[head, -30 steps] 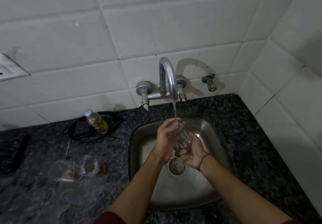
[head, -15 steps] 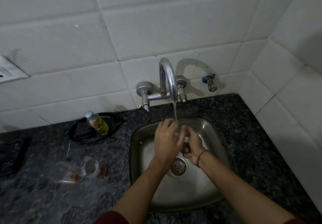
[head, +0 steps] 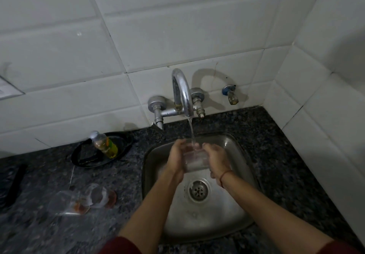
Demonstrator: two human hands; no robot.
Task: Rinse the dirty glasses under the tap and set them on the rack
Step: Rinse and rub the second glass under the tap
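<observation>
While water runs from the tap (head: 182,93), the left hand (head: 176,158) and right hand (head: 216,158) clasp a glass (head: 196,160) between them over the sink (head: 240,149). Two more glasses (head: 79,198) lie on the table (head: 39,224), left of the sink.

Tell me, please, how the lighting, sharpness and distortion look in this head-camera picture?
Head view: dim overall; the tap casts a curved shadow on the tiles; wide-angle bending bows the tile lines; the two glasses on the counter look smeared, and the glass between both hands is hard to outline.
</observation>
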